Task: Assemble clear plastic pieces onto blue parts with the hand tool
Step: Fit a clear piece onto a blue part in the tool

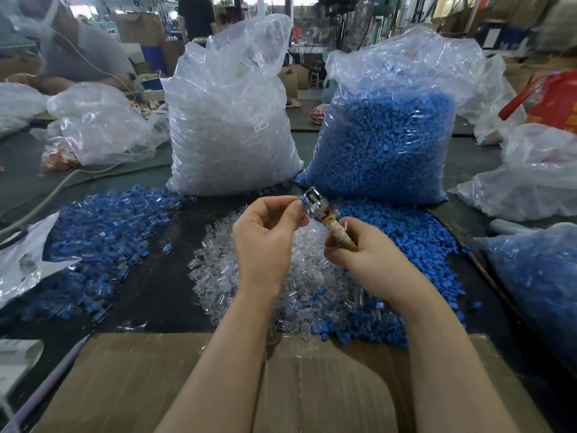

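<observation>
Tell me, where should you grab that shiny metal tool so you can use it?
Grab the hand tool by its wrapped handle, coming from below, nearest the person. The right hand already grips it there. The handle is long and padded, so fingers curl round it well. The shiny metal head points up and away, and has to stay free, because the left hand pinches a blue part against it.

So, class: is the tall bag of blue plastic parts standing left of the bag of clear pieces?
No, the blue-parts bag stands right of the clear-pieces bag.
</observation>
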A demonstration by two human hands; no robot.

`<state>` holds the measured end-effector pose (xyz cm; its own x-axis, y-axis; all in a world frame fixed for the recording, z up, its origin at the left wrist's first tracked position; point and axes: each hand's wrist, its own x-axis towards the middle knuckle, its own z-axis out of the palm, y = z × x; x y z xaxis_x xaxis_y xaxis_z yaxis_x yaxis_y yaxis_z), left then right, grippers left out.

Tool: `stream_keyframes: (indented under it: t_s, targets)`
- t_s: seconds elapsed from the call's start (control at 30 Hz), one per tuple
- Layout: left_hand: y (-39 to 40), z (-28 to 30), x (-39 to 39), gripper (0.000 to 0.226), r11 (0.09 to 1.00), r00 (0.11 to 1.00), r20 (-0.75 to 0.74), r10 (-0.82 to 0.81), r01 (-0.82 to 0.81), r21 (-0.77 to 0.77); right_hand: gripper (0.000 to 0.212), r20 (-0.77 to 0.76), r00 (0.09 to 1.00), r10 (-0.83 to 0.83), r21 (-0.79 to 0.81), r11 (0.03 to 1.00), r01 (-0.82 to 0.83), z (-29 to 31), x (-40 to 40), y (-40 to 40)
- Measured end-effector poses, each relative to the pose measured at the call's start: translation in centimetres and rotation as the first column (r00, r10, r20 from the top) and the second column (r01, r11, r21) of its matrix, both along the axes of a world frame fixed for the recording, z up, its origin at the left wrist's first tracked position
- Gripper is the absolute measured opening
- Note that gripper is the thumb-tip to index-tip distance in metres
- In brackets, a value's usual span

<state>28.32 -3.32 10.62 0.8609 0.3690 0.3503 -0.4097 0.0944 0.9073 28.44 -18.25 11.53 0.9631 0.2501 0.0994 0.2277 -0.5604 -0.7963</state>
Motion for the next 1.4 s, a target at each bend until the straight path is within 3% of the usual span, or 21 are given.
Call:
stream_keyframes:
  t_s: [0.87,1.03,1.23,1.33,1.4]
  targets:
    - [0.2,0.6,-0.3,0.011,0.993,0.997,-0.056,-0.049,0.042,-0.11,0.014,0.143,0.988,-0.051,-0.115,0.991,0.068,-0.1,-0.3,0.9]
    - [1.0,0.8,-0.1,0.008,0.994,0.988,-0.142,-0.054,0.039,-0.106,0.006,0.147,0.988,-0.051,-0.18,0.981,0.077,-0.2,-0.1,1.1]
    - [5.6,0.3,0.4,0.005,0.922,0.94,-0.34,0.023,-0.152,-0.357,0.015,0.132,0.979,-0.157,-0.203,0.962,0.182,-0.6,0.4,0.2]
    - [6.9,-0.1,0.5,0.006,0.949,0.921,-0.384,0.064,-0.176,-0.263,0.014,0.105,0.976,-0.19,-0.202,0.957,0.208,-0.7,0.6,-0.4]
    - [6.7,-0.1,0.5,0.006,0.983,0.912,-0.41,0.024,-0.096,-0.155,0.013,0.085,0.979,-0.187,-0.198,0.959,0.201,-0.8,0.6,-0.5]
